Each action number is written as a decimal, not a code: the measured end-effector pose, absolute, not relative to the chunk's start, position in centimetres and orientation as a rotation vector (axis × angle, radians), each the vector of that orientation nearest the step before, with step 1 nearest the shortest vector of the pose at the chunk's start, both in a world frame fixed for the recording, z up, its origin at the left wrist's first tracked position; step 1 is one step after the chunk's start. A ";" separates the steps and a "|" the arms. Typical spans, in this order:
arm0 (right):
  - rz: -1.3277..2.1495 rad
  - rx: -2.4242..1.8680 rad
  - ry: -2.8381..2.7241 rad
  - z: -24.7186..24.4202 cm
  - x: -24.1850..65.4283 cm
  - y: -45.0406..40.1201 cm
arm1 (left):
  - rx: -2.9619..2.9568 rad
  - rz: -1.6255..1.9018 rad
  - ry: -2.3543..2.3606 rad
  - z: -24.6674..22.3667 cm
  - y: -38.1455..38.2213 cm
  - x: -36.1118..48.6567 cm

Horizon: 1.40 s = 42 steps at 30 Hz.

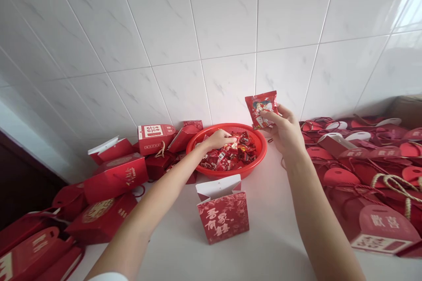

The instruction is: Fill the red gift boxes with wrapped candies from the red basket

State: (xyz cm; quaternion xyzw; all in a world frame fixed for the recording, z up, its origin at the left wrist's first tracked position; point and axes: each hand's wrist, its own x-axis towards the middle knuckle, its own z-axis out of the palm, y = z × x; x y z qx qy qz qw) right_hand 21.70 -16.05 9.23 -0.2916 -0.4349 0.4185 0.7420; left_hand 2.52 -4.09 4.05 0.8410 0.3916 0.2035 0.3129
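A red plastic basket (260, 158) full of red-wrapped candies (219, 160) stands against the tiled wall. My left hand (220, 138) reaches into it from the left, fingers bent together on the candies; what they hold, if anything, is too small to tell. Above the basket's right rim, my right hand (283, 127) grips a flat red packet (263, 107) with a printed figure, thumb on its front. In front of the basket, an upright red gift box (224, 219) with white lettering has its top open, and neither hand touches it.
Red gift boxes (115, 175) are heaped at the left, some against the wall. Many more red boxes (379, 219) with cords and rope handles cover the right side. White marbled tiles (227, 17) rise behind the white table (178, 246).
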 end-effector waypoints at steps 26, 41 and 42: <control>1.263 -0.645 -1.476 10.6 19.4 -21.3 | 2.461 0.932 1.045 7.6 -21.8 -5.2; 1.072 -0.694 -1.527 10.8 18.9 -23.1 | 2.329 1.102 0.925 6.6 -22.3 -1.3; 1.067 -0.699 -1.529 10.9 19.0 -23.2 | 2.337 1.088 0.885 6.4 -22.3 -1.2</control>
